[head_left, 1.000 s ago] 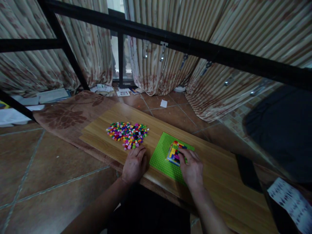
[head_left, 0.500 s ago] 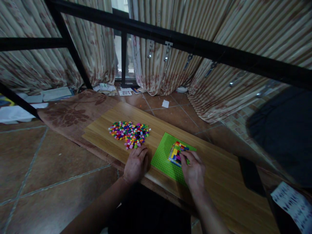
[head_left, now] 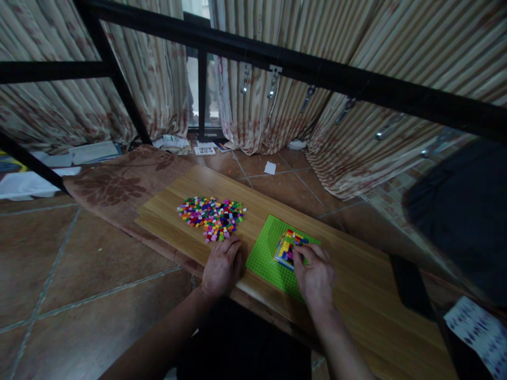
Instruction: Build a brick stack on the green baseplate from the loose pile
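Observation:
A green studded baseplate [head_left: 263, 253] lies on the wooden board. On it sits a small build of coloured toy bricks [head_left: 285, 247], with yellow, red, blue and magenta pieces and a pale edge. My right hand [head_left: 316, 272] reaches over the baseplate, thumb and forefinger pinched together at the bricks. Whatever is between those fingertips is too small to make out. My left hand [head_left: 222, 266] rests at the board's near edge with curled fingers, just below a loose heap of multicoloured bricks [head_left: 212, 216]. Its palm side is hidden.
The wooden board [head_left: 356, 269] lies over a brown patterned cloth [head_left: 114, 184]. A black flat object [head_left: 412, 285] is at its right end, near a printed sheet [head_left: 477, 330]. A black metal bar [head_left: 301, 60] with hanging clips crosses ahead, before striped curtains [head_left: 269, 111].
The whole view has shifted very slightly. Both hands keep almost the same places, the right still pinching at the brick build and the left still beside the heap.

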`<control>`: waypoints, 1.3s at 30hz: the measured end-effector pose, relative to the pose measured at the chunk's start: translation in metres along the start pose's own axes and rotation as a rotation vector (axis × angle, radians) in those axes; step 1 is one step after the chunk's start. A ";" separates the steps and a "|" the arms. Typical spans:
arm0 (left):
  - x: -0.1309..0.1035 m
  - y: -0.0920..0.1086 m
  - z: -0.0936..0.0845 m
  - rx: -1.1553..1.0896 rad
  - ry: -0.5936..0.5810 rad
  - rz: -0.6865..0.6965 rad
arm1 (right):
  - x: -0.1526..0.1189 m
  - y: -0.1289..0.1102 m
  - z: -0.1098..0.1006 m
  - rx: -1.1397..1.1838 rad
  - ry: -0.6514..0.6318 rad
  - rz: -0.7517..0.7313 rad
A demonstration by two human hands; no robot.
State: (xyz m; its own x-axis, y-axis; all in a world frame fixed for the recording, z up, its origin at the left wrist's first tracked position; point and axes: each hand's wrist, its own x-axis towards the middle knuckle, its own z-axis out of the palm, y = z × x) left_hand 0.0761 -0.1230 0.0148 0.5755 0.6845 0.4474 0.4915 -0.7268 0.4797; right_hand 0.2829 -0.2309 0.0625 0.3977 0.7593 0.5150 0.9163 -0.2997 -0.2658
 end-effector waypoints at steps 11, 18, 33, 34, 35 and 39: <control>0.001 0.001 -0.003 -0.010 0.003 0.019 | -0.004 0.002 -0.012 0.077 0.060 0.013; -0.001 0.000 0.000 -0.025 0.017 0.002 | -0.024 -0.024 -0.025 0.255 0.110 0.041; -0.011 -0.024 -0.025 -0.179 -0.040 -0.016 | -0.003 -0.095 0.053 0.395 -0.246 -0.043; -0.012 -0.027 -0.027 -0.182 -0.043 -0.008 | 0.002 -0.098 0.059 0.376 -0.261 -0.051; -0.013 -0.030 -0.029 -0.183 -0.051 -0.001 | 0.008 -0.102 0.065 0.353 -0.272 -0.058; -0.013 -0.034 -0.034 -0.203 -0.080 0.005 | 0.025 -0.111 0.086 0.264 -0.298 -0.074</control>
State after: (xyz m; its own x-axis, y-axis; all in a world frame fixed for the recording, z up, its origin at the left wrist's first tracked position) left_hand 0.0298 -0.1057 0.0180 0.6318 0.6682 0.3929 0.3513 -0.6987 0.6232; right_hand 0.1874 -0.1287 0.0346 0.2641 0.9193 0.2918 0.8829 -0.1086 -0.4568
